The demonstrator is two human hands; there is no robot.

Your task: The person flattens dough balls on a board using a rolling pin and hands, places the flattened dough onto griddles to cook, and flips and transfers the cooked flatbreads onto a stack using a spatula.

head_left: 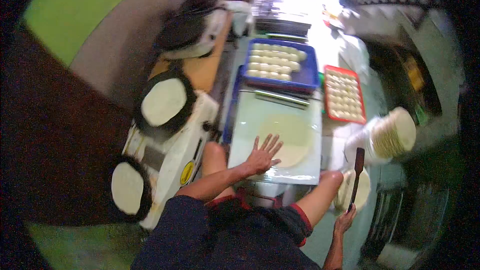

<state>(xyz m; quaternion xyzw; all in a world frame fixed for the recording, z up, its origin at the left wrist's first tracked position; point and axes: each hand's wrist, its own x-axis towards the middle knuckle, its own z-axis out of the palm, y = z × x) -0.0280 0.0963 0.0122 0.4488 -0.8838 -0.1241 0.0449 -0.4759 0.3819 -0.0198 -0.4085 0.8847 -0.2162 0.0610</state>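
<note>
My left hand (263,157), fingers spread, is over the near left edge of a thin round dough sheet (296,142). That sheet lies on a pale, shiny board (245,120) in front of my knees. Off to the right, my right hand (345,218) grips the handle of a dark spatula (358,162), its blade pointing up and away from me. Behind the spatula, low by my right knee, is a pile of round flatbreads (364,190). A silvery rolling pin (282,99) lies across the far end of the board.
On the left, a white stove (187,142) carries two dark pans (187,107) (145,190), each with a flatbread. Beyond the board sit a blue tray (312,65) and a red tray (326,87) of dough balls. A tall flatbread stack (395,132) leans at right.
</note>
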